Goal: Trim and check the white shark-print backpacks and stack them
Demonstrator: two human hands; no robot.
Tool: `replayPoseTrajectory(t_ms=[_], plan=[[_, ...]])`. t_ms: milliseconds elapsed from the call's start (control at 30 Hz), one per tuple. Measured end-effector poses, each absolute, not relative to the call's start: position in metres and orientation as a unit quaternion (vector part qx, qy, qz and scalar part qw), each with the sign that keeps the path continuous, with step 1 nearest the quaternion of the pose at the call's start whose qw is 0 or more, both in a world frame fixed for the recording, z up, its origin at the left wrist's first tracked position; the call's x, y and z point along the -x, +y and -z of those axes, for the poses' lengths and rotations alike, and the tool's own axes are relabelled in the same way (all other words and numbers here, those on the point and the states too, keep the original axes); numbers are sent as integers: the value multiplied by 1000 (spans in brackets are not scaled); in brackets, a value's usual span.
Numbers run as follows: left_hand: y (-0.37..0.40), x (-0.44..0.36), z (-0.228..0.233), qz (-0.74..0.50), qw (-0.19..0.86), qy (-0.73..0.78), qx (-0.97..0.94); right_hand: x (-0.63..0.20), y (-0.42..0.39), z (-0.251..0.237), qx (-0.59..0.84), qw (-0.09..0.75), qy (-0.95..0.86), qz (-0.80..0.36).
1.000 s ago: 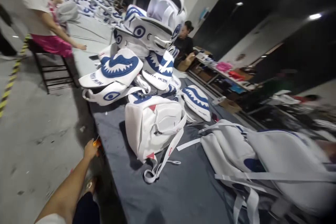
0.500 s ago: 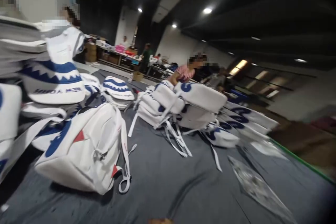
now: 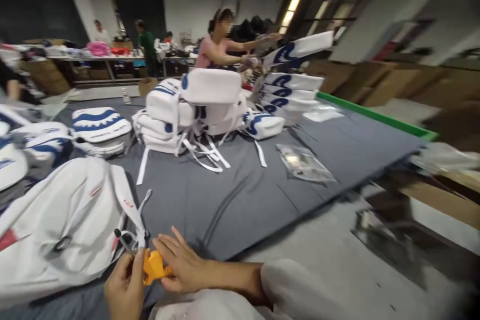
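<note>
My left hand is closed in a pinch at the near edge of a white backpack. A thin grey rod with a black tip sticks up past its fingers, and a white strap hangs down to them. What the pinch holds is hidden. An orange plastic tool with a ribbed end lies between both hands. My right hand has its fingers along the top of this tool and its thumb below. The backpack lies on its side on a grey-covered table.
White backpacks with blue wave prints stand to the left. More white backpacks are piled mid-table. A clear plastic bag lies right of them. Across the table a person in a striped top handles a white-and-blue piece. Cartons stand right.
My view has swung right and down. Both my hands and the orange tool have come into view. The person across the table has raised a white-and-blue piece off the stack.
</note>
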State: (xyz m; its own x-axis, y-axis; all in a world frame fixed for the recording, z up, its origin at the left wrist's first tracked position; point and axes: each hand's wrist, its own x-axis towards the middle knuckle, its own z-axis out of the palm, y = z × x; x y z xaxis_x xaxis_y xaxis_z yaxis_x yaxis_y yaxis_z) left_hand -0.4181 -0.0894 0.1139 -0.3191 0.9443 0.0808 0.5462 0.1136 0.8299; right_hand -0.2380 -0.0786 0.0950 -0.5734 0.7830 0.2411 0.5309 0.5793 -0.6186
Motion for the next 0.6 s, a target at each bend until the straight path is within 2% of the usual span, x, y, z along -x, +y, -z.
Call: replayPoseTrajectory(t_ms=[133,267,433,600], plan=[[-45,354,-108,-402,338,667,-529,165,-81,-80,432,330,-815,-199],[-29,329,-83,-375,403,643,-533,82,-79,-40,607,357,-702,-104],[-20,297,-52,-263,418,638,-591,-90,-73,10,845,251,-470,-42],[-3,204,-46,-214,381,642,-630,-283,-30,24,902,107,-417,32]])
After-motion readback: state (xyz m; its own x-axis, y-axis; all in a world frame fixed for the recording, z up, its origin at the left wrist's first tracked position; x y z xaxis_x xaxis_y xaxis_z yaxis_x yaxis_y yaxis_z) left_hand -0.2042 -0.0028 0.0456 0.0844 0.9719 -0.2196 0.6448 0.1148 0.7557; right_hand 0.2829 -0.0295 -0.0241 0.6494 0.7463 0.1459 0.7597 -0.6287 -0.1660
